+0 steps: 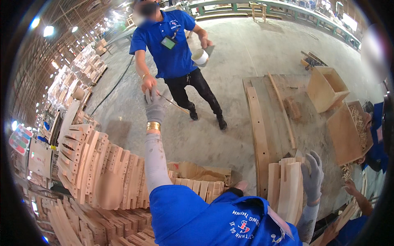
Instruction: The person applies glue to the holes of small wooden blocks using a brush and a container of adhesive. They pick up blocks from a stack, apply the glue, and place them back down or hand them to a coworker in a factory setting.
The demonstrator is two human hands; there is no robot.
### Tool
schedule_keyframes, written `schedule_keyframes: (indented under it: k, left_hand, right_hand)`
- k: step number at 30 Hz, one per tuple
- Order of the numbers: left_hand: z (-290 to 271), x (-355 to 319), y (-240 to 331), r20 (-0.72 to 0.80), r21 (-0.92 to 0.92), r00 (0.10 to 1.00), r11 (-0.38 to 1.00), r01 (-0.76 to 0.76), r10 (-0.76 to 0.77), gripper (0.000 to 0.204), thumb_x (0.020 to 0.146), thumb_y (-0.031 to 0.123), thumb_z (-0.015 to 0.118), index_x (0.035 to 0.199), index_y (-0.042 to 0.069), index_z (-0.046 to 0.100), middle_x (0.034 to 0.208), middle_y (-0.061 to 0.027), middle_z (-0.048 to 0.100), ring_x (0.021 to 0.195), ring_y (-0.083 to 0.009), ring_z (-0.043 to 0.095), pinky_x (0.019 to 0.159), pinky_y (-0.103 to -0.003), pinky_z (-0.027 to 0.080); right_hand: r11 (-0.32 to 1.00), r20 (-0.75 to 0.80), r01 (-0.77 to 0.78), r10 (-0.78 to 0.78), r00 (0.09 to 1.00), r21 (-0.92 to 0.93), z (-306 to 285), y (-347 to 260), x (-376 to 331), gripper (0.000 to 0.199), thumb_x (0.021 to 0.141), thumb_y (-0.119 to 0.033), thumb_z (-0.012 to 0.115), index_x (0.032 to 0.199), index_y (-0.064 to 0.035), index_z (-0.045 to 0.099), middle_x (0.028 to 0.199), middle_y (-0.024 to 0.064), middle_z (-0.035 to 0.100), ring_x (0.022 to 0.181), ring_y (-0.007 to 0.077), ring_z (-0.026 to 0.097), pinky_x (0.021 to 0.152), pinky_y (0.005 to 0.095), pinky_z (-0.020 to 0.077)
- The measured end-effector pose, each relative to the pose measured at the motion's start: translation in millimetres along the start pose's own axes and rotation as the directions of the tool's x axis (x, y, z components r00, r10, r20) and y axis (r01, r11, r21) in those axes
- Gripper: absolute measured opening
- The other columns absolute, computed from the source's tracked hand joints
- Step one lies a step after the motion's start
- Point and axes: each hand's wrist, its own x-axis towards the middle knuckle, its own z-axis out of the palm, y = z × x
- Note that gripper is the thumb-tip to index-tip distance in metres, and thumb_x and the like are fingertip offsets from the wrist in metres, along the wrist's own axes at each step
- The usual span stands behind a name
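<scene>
My left hand, in a grey glove with a gold band at the wrist, reaches far forward and meets a co-worker's hand. A thin stick slants down to the right from where our fingers meet; my fingers look closed on it, though its held end is hidden. My right hand, also gloved in grey, is raised on the right with its fingers stretched out and nothing in them. It is beside a stack of pale, shaped wooden pieces.
Facing me, a person in a blue shirt holds a white cup-like container. Rows of wooden parts are stacked at the left. A long drilled board, an upright wooden box and a tipped box of small pieces are at right, near another person's hand.
</scene>
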Motion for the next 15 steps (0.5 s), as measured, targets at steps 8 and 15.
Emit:
schedule_keyframes:
  k: [8, 15]
  left_hand:
    - [-68, 4, 93, 0.216, -0.665, 0.975, 0.739, 0.107, 0.053, 0.013, 0.080, 0.015, 0.057, 0.089, 0.007, 0.063, 0.079, -0.0083, 0.064, 0.076, -0.0268, 0.062, 0.072, -0.036, 0.047]
    - [-203, -60, 269, 0.193, -0.898, 0.863, 0.439, -0.037, 0.468, 0.012, 0.081, 0.015, 0.056, 0.088, 0.005, 0.054, 0.066, -0.0148, 0.057, 0.061, -0.0345, 0.057, 0.052, -0.043, 0.043]
  right_hand:
    - [0.933, 0.236, -0.103, 0.019, 0.971, 0.345, 19, -27, 26, 0.025, 0.081, -0.009, 0.059, 0.104, 0.0010, 0.060, 0.105, 0.0180, 0.060, 0.099, 0.0292, 0.057, 0.087, 0.0315, 0.0432]
    - [0.577, 0.140, -0.109, -0.011, 0.990, 0.810, 76, -103, -4, 0.030, 0.090, -0.012, 0.051, 0.112, 0.0066, 0.056, 0.097, 0.0095, 0.056, 0.089, 0.0163, 0.053, 0.080, 0.0279, 0.0416]
